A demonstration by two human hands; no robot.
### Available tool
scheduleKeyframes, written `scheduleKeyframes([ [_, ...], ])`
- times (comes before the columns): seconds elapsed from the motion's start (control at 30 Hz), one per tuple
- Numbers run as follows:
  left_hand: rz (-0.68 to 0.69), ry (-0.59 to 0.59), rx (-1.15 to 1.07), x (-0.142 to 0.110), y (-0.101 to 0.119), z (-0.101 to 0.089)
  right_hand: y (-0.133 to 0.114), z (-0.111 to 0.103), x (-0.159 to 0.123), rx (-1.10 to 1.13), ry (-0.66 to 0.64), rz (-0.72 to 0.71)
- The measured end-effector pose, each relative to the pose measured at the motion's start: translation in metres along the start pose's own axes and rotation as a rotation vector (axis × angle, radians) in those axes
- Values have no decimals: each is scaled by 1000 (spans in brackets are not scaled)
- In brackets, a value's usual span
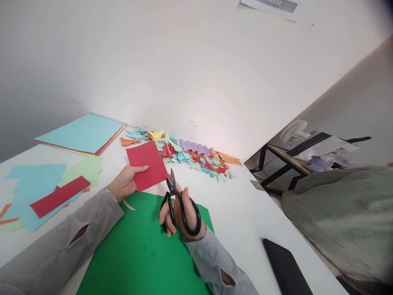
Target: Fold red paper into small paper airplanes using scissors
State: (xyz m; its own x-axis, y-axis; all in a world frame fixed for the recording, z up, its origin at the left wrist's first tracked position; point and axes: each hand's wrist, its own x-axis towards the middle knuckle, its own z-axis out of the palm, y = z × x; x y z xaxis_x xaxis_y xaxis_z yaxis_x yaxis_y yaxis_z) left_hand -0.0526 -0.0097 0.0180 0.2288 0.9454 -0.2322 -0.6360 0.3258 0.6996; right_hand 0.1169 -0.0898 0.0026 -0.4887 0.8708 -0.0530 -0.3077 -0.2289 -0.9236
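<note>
My left hand (pixel 127 180) pinches a red paper square (pixel 147 164) by its lower left side, thumb on top, holding it above the table. In my right hand (pixel 187 213) is a pair of black-handled scissors (pixel 172 190), fingers through the loops and blades pointing up and away from me. The blades are parted a little, at the right corner of the red paper; whether they touch it I cannot tell. Below both hands lies a large green sheet (pixel 144 246), with a small white paper scrap (pixel 129 205) near my left wrist.
Behind the hands spreads a pile of small folded paper pieces (pixel 181 155) in many colours. Stacked coloured sheets (pixel 82 133) lie at the back left, paper offcuts (pixel 39 192) at the left. A black flat device (pixel 285 266) rests at the right edge, near a bed (pixel 340 217).
</note>
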Motion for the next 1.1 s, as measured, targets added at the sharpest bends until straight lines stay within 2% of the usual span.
scheduleKeyframes([
  [0.23,-52,67,-60,-3,1,4,2,3,0,25,20,-18],
  [0.4,-73,28,-45,0,-3,2,2,5,-1,19,8,-15],
  [0.63,-21,74,26,4,-6,-4,-3,10,-3,-10,34,-5],
  [0.8,33,30,53,2,-4,-3,-3,11,-4,47,-19,-21],
  [0.9,80,45,81,0,-3,0,-2,11,-4,52,-53,-32],
  [1.1,104,20,61,-2,-6,2,0,12,-4,-3,0,-8],
])
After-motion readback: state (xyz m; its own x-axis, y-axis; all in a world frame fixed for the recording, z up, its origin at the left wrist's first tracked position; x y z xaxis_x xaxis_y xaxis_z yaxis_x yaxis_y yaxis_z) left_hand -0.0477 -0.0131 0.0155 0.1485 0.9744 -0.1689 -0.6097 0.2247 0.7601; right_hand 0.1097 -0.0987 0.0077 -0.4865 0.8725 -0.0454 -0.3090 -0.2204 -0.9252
